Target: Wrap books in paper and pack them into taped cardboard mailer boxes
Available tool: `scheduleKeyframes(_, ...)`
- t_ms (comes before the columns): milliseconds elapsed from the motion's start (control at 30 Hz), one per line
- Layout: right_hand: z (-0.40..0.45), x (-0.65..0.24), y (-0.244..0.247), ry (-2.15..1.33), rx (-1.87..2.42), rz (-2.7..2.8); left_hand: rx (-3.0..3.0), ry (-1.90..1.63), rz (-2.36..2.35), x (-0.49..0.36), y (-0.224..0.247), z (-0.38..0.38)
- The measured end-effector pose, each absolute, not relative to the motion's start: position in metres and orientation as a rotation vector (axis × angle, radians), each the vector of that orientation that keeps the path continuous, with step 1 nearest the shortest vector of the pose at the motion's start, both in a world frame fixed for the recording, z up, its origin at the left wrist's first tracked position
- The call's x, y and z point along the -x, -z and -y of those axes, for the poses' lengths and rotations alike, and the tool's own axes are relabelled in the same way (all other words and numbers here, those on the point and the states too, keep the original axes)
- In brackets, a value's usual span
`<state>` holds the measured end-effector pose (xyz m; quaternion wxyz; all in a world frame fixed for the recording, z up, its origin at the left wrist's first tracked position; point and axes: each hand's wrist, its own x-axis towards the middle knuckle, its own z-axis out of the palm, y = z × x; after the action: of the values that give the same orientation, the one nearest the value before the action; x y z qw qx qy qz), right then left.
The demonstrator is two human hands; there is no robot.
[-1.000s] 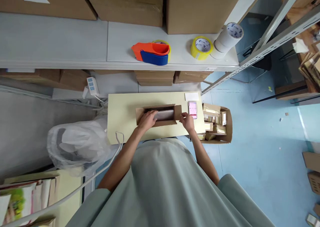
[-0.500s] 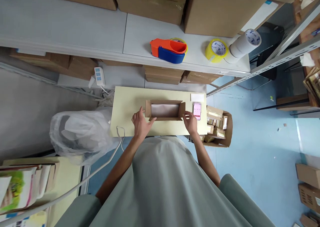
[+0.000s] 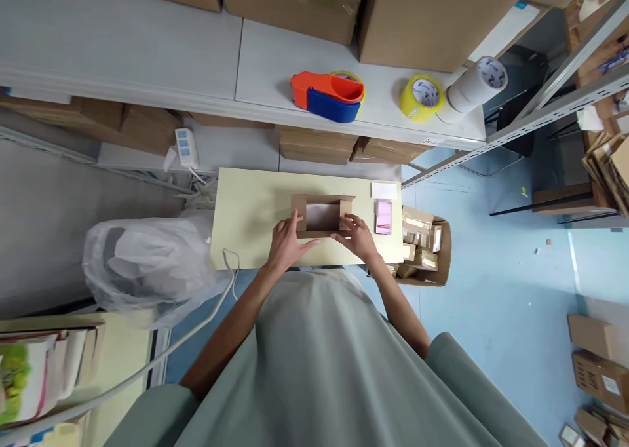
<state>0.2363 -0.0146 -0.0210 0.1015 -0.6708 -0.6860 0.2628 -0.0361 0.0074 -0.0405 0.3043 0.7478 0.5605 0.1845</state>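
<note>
Pale yellow surface (image 3: 255, 204) standing before a grey shelf (image 3: 187, 60), open cardboard box (image 3: 323, 234) lying between my loosely spread left hand (image 3: 287, 242) and right hand (image 3: 360, 238), fingers touching its end flaps.

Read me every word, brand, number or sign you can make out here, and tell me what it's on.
Nothing is clear enough to quote.
White tape rolls: blue core print, too small.
Yellow tape roll: core print, too small.
Phone: screen blurred.
Shelf-edge label: dark writing, too small.
Parcels: labels unreadable.
Carton with white label, far right: unreadable.
Small open box: no print visible.
</note>
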Motion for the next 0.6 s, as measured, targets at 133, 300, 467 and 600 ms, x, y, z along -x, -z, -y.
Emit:
scheduleKeyframes(133,0.003,-0.244,0.014,-0.836,1.977,2.178,-1.979,-0.411,-1.489,0.033,0.045,-0.019)
scheduleKeyframes(300,-0.014,-0.249,0.01,-0.889,1.991,2.202,-1.948,-0.352,-1.508,0.033,0.042,-0.04)
scheduleKeyframes(467,-0.025,-0.252,0.019,-0.946,2.019,2.01,-1.805,-0.376,-1.517,0.042,0.042,-0.061)
scheduleKeyframes(600,-0.022,-0.25,0.034,-0.879,2.214,1.716,-1.801,-0.425,-1.597,0.051,0.047,-0.076)
